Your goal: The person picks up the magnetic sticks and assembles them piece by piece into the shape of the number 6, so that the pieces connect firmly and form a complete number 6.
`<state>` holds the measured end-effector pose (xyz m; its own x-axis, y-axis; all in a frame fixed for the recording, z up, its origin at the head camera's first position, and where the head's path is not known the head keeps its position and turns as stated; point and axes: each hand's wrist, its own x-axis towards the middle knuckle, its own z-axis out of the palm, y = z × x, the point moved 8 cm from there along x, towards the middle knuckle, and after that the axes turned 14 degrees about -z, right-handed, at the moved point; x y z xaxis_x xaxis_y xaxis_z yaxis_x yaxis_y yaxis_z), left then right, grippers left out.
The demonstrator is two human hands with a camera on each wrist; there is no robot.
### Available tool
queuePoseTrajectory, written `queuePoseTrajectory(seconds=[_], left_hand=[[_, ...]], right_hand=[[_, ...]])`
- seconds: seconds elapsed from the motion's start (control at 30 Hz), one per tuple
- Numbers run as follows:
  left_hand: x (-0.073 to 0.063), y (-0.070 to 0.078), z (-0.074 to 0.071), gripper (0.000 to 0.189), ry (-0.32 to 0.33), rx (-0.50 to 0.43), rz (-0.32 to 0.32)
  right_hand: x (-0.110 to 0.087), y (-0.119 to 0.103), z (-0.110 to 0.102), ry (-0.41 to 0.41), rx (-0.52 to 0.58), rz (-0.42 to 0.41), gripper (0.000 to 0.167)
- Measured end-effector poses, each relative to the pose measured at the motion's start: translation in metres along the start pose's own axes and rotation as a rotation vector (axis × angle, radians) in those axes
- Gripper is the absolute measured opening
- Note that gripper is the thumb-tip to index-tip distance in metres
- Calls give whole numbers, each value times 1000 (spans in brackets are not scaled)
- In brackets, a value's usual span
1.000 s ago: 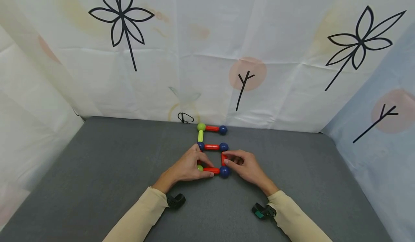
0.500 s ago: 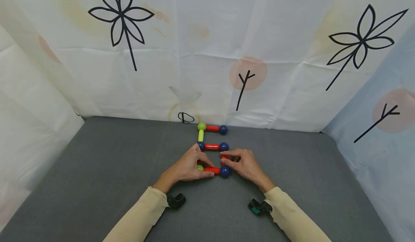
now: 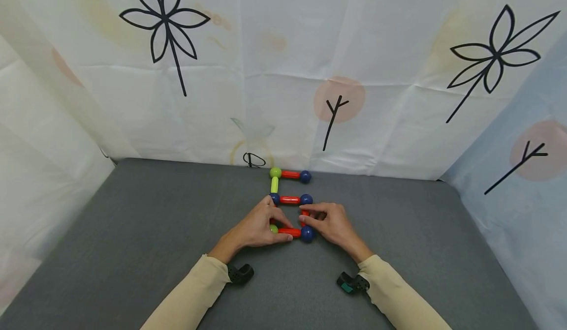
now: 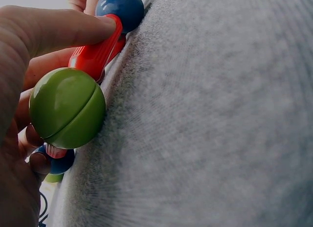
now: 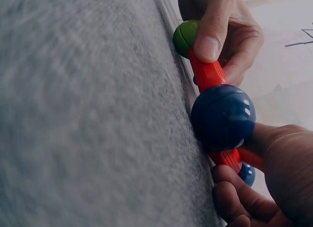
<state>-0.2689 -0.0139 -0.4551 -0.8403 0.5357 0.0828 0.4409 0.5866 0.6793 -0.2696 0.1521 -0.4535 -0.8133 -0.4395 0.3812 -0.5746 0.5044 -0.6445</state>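
Observation:
A figure of rods and balls lies on the dark grey table. My left hand (image 3: 257,224) pinches its nearest red rod (image 3: 290,232), which joins a green ball (image 4: 67,108) to a blue ball (image 3: 307,234). From that blue ball another red rod (image 5: 227,160) runs away from me, and my right hand (image 3: 334,225) pinches it between thumb and fingers. Just beyond lies a second blue ball (image 3: 306,199) on the end of the middle red rod (image 3: 290,200). Whether the pinched right-hand rod touches this ball is unclear. My left fingers mostly hide the figure's left side.
The figure's far part has a yellow-green rod (image 3: 274,185), a green ball (image 3: 275,172), a red rod (image 3: 290,175) and a blue ball (image 3: 305,176), close to the back curtain (image 3: 283,123). Grey table surface (image 3: 155,231) extends to both sides.
My right hand has shifted slightly left, and the red rod in its fingers now leans a little left. The left hand and the rest of the figure have stayed in place.

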Motion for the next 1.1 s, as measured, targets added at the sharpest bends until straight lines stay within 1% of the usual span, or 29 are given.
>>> queuePoseTrajectory(seconds=[0.2, 0.3, 0.43, 0.67, 0.97, 1.1], left_hand=[[-1, 2, 0, 14, -4, -2, 3], [-1, 2, 0, 14, -4, -3, 8], [0, 2, 0, 14, -1, 0, 6], [1, 1, 0, 14, -4, 3, -6], [2, 0, 0, 14, -12, 27, -22], [1, 0, 0, 14, -16, 24, -25]], right_hand=[[-1, 3, 0, 49, 9, 50, 20], [-2, 6, 0, 69, 44, 86, 19], [-2, 7, -1, 75, 94, 110, 18], [-1, 8, -3, 44, 108, 103, 20], [-2, 9, -1, 27, 127, 106, 22], [-2, 8, -1, 28, 128, 91, 25]])
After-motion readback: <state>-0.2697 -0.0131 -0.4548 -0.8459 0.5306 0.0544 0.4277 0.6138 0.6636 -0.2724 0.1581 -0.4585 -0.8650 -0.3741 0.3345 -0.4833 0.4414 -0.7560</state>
